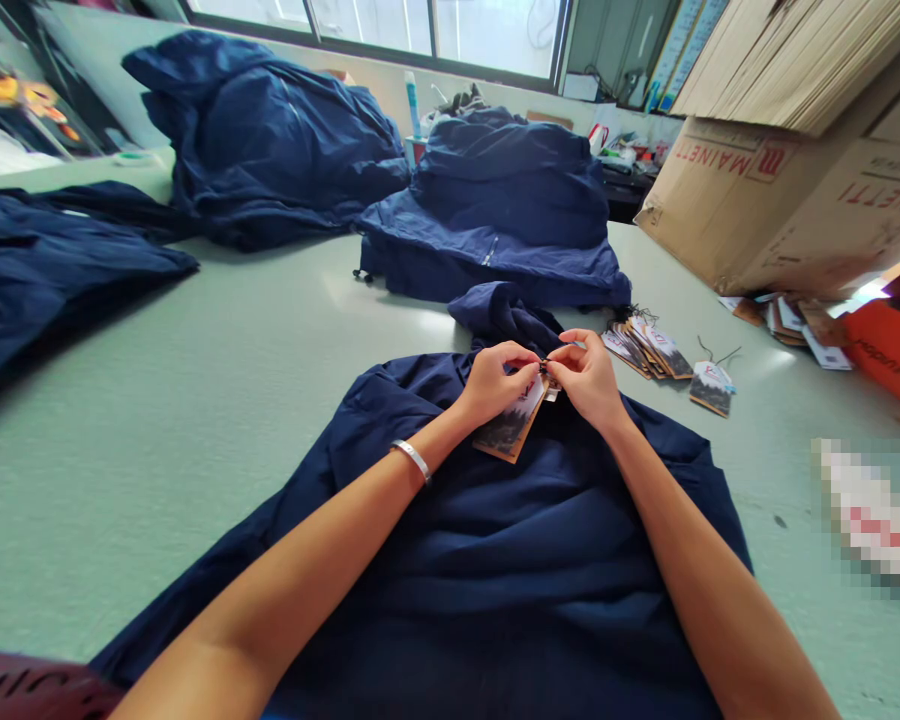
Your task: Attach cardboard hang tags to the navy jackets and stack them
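Note:
A dark blue jacket [495, 560] lies spread on the pale green table [270, 400], its hood pointing away from me. At its collar my left hand [501, 378] and my right hand [583, 375] meet, fingertips pinched on the dark string of a hang tag [511, 425]. The tag hangs below my left fingers and rests on the jacket. A small white label shows under my right fingers. The string's exact path between the fingertips is too small to make out.
Beyond the jacket stand a stack of blue jackets [510, 190] and a larger blue heap [262, 130]. More blue cloth [60, 270] lies left. On the right are fanned tags [649, 345], one loose tag [712, 388], cardboard boxes [787, 210] and an orange bag [889, 345].

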`<state>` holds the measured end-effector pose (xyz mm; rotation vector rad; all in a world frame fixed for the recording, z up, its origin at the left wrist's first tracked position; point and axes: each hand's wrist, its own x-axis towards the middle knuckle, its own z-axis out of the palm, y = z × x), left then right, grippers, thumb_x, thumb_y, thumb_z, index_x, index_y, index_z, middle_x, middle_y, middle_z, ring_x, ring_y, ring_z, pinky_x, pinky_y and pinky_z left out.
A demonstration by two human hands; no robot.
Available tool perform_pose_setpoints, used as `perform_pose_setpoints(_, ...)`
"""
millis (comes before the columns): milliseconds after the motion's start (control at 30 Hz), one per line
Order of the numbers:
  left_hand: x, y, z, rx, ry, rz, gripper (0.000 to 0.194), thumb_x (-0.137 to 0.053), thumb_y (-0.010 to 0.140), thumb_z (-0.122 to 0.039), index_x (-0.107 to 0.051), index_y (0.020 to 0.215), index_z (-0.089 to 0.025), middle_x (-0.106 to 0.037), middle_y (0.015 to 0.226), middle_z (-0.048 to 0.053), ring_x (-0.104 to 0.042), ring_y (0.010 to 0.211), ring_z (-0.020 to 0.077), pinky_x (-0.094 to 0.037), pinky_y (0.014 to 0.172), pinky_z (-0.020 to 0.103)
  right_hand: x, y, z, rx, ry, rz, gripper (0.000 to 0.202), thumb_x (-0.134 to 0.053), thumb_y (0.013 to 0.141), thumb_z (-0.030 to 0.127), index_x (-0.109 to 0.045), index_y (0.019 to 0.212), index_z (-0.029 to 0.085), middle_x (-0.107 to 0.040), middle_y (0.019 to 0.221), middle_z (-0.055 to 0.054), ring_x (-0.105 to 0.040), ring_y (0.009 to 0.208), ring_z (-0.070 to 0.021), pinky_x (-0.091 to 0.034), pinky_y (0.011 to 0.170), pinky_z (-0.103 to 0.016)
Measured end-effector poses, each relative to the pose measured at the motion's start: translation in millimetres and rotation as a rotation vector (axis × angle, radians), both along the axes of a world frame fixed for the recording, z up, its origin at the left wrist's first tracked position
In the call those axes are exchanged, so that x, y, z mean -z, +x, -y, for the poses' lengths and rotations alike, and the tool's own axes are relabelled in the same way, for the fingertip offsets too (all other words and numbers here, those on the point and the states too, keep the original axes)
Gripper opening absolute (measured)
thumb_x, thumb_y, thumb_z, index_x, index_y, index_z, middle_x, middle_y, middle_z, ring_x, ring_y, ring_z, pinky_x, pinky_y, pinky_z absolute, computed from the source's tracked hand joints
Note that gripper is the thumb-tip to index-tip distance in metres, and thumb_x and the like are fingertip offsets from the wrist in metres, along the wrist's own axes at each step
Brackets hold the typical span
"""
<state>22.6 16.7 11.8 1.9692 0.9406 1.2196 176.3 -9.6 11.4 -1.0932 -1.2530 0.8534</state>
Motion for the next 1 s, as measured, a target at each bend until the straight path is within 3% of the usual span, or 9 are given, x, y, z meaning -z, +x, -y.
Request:
perform_pose_setpoints(267, 4.9, 0.7, -3.9, -0.039, 0.128, -0.041, 0.012, -0.061, 0.079, -0.011, -0.072, 0.078, -0.017, -0.070, 0.082, 0.003, -0.063, 0.075, 0.0133, -0.051, 0.075, 0.026, 0.8, 1.1, -0.6, 0.001, -0.007, 0.022, 0.041, -0.068, 0.065, 0.025, -0.045, 0.099, 0.024, -0.064, 0.070, 0.005, -0.063, 0.064, -0.0152, -0.051, 0.062, -0.030)
perform_pose_setpoints(567, -2.0, -2.6, -3.7, -0.067, 0.346, -0.203, 0.017, -0.054, 0.088, -0.017, -0.069, 0.080, -0.017, -0.067, 0.084, 0.005, -0.058, 0.083, 0.0179, -0.048, 0.080, 0.032, 0.2, -2.7, 0.6, -0.069, -0.086, 0.011, 0.048, -0.073, 0.060, 0.025, -0.056, 0.105, 0.022, -0.069, 0.084, -0.001, -0.065, 0.070, -0.0166, -0.055, 0.070, -0.034)
perform_pose_setpoints(800, -3.3, -3.4, -4.6, -0.050, 0.457, -0.226, 0.022, -0.049, 0.093, -0.021, -0.067, 0.081, -0.018, -0.065, 0.086, 0.006, -0.054, 0.084, 0.0181, -0.047, 0.082, 0.032, -1.0, -5.9, 2.1, -0.111, -0.135, -0.004, 0.054, -0.079, 0.056, 0.026, -0.056, 0.104, 0.020, -0.068, 0.074, 0.003, -0.061, 0.059, -0.0135, -0.051, 0.058, -0.029)
perform_pose_setpoints(1000, -0.9, -3.5, -5.8, -0.065, 0.522, -0.254, 0.026, -0.044, 0.095, -0.020, -0.066, 0.083, -0.017, -0.065, 0.087, 0.007, -0.053, 0.084, 0.0181, -0.047, 0.081, 0.032, -4.1, -5.6, 3.9, -0.143, -0.200, -0.066, 0.057, -0.078, 0.053, 0.021, -0.055, 0.105, 0.020, -0.068, 0.068, 0.004, -0.065, 0.061, -0.0154, -0.052, 0.059, -0.028)
